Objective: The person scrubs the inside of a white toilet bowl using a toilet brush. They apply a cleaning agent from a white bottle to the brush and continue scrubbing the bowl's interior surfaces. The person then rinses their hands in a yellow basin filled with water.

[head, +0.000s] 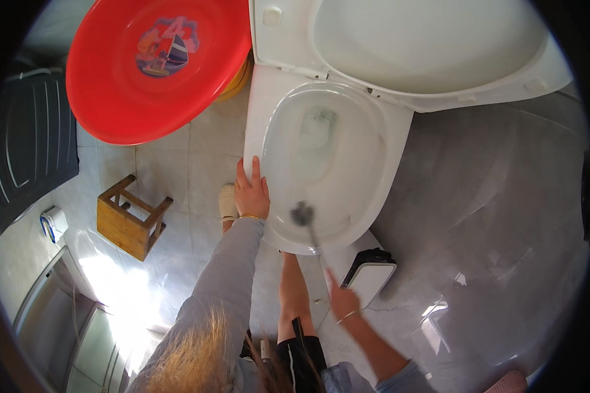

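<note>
A white ceramic toilet bowl [393, 142] stands before me, with its seat and lid [285, 44] raised behind it. My left hand [252, 199] rests on the left side of the rim, its fingers spread. Below the front of the bowl, my right hand [345, 300] is closed around the handle of a toilet brush [303, 214], index finger stretched along it. The brush's dark head is blurred and lies inside the bowl near the front wall. Pale, cloudy water [318, 127] sits at the bottom of the bowl.
A red plastic basin [128, 103] stands back left, partly over something yellow [237, 84]. A wooden stool [128, 231] lies tipped on the tiles. A narrow white bin with a black liner [373, 275] is close to my right hand. A grey wall [472, 196] bounds the right side.
</note>
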Demonstrator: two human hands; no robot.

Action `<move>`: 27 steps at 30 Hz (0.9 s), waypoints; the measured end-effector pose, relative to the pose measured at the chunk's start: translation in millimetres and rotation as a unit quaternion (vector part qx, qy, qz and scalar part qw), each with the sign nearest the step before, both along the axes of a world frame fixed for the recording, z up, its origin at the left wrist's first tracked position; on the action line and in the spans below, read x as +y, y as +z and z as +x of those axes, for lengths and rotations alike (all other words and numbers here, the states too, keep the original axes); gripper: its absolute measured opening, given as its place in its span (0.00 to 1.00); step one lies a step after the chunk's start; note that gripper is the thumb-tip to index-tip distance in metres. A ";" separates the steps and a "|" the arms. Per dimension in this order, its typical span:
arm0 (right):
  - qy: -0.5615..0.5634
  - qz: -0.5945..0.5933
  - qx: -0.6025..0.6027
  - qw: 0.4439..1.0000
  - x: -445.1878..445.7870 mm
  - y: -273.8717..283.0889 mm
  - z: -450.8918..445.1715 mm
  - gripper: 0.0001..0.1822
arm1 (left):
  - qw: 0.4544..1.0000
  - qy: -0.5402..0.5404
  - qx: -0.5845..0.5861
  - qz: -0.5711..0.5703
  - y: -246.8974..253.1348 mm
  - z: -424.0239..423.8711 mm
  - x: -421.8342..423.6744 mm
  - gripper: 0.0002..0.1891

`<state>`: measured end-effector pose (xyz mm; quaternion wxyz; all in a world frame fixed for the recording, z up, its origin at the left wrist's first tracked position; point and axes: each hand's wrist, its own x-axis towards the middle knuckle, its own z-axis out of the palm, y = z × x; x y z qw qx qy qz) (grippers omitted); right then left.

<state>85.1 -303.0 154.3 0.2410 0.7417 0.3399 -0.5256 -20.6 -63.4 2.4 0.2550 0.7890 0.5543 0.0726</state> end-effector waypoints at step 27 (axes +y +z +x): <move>0.034 -0.009 0.043 0.998 87.9 78.1 -34.9 0.28 | 0.898 0.056 -0.231 -0.370 -17.6 -60.6 23.9 0.25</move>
